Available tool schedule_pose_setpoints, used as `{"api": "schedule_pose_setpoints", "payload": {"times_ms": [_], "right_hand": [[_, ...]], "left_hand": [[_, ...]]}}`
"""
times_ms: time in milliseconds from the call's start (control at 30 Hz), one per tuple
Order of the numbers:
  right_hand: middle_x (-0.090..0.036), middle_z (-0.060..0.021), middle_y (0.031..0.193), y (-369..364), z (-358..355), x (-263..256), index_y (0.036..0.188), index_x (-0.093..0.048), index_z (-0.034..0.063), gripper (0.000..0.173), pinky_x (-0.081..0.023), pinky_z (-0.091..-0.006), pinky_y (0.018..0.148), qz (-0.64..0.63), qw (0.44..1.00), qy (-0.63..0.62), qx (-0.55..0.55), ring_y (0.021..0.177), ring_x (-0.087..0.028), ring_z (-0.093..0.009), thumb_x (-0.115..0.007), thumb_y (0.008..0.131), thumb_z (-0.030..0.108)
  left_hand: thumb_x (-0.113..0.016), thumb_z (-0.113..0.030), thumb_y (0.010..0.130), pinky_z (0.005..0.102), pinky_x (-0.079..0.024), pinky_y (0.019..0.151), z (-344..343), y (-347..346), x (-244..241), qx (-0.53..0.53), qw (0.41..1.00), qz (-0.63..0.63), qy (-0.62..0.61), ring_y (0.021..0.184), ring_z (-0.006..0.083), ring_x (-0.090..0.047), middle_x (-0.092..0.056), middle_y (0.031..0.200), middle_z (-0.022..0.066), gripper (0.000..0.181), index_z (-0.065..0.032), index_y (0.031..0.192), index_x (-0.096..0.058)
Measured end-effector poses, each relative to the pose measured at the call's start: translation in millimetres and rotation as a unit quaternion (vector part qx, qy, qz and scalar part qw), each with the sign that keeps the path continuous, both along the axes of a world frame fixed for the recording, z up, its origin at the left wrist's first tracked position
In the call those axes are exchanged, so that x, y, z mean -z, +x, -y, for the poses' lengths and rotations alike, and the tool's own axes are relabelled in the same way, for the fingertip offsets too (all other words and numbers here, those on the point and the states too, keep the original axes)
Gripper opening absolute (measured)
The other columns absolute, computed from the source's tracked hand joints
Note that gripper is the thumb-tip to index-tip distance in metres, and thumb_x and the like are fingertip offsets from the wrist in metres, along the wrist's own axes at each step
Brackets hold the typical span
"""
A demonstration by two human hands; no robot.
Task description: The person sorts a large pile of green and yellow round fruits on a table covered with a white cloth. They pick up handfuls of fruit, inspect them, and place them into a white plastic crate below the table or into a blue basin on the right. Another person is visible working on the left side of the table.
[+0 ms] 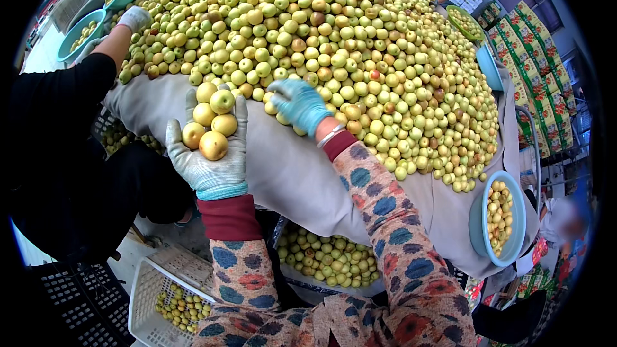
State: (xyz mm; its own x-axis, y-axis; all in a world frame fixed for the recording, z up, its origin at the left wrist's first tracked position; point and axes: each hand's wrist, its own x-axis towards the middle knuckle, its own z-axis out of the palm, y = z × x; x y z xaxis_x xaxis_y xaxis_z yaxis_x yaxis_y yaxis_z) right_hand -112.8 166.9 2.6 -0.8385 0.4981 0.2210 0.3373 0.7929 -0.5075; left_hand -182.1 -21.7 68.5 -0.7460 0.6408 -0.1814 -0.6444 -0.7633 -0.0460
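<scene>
My left hand (212, 159), in a white and teal knit glove, is turned palm up with its fingers spread around several round yellow-green fruits (213, 145). They rest in the palm and against the fingers. At the near edge of a large heap of the same fruits (308, 33) is my right hand (301, 106), in a blue glove and slightly blurred. Its palm faces down over the fruits, so whatever lies under its fingers is hidden. Grey cloth (289, 164) spreads under the heap and hangs toward me.
A blue basin of fruits (475, 221) stands at the right edge. Below me are a white plastic crate (140, 294) and a fruit-filled container (332, 260). A person's gloved hand (135, 18) reaches in at left, near teal basins (60, 48). Printed cartons (535, 77) are stacked at right.
</scene>
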Motion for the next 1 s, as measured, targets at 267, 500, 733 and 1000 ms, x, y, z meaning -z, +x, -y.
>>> {"api": "schedule_pose_setpoints", "payload": {"times_ms": [267, 500, 733, 1000], "right_hand": [[-0.064, -0.0206, 0.103, -3.3, -3.4, 1.5, 0.099, -0.065, 0.0067, 0.025, -0.050, -0.0395, 0.084, 0.201, 0.977, -0.051, -0.048, 0.098, -0.062, -0.032, -0.054, 0.080, 0.018], [-0.054, -0.0181, 0.117, -30.3, -118.7, -59.2, 0.110, -0.055, 0.0088, 0.035, -0.047, -0.0440, 0.090, -0.029, 0.964, 0.117, 0.236, 0.104, -0.057, -0.037, -0.058, 0.079, 0.024], [-0.033, -0.0137, 0.142, -36.9, -125.9, -63.2, 0.133, -0.041, 0.0099, 0.053, -0.044, -0.0442, 0.099, 0.200, 0.947, 0.119, 0.222, 0.122, -0.047, -0.034, -0.060, 0.083, 0.017], [-0.051, -0.0168, 0.115, -31.8, -84.7, -59.6, 0.098, -0.061, 0.0133, 0.032, -0.048, -0.0405, 0.090, 0.092, 0.973, 0.059, 0.203, 0.102, -0.059, -0.034, -0.068, 0.071, 0.028]], "left_hand": [[-0.051, -0.041, 0.087, 0.0586, -0.034, 0.103, -12.6, 11.2, 0.8, 0.039, 0.999, 0.016, 0.000, 0.121, 0.0365, -0.046, -0.051, 0.130, 0.0156, 0.055, -0.0048, 0.129, -0.048], [-0.049, -0.038, 0.087, 0.0587, -0.034, 0.103, 9.9, -0.6, -8.2, 0.000, 1.000, -0.010, 0.017, 0.121, 0.0373, -0.046, -0.050, 0.129, 0.0174, 0.052, -0.0044, 0.126, -0.048], [-0.051, -0.037, 0.087, 0.0591, -0.035, 0.102, 15.9, -9.1, -5.7, -0.011, 1.000, -0.004, 0.022, 0.121, 0.0377, -0.046, -0.048, 0.130, 0.0188, 0.051, -0.0046, 0.126, -0.048], [-0.049, -0.036, 0.087, 0.0586, -0.033, 0.104, 12.8, -6.7, -5.8, 0.003, 0.999, 0.015, 0.035, 0.122, 0.0374, -0.045, -0.051, 0.129, 0.0191, 0.050, -0.0018, 0.123, -0.051]]}}
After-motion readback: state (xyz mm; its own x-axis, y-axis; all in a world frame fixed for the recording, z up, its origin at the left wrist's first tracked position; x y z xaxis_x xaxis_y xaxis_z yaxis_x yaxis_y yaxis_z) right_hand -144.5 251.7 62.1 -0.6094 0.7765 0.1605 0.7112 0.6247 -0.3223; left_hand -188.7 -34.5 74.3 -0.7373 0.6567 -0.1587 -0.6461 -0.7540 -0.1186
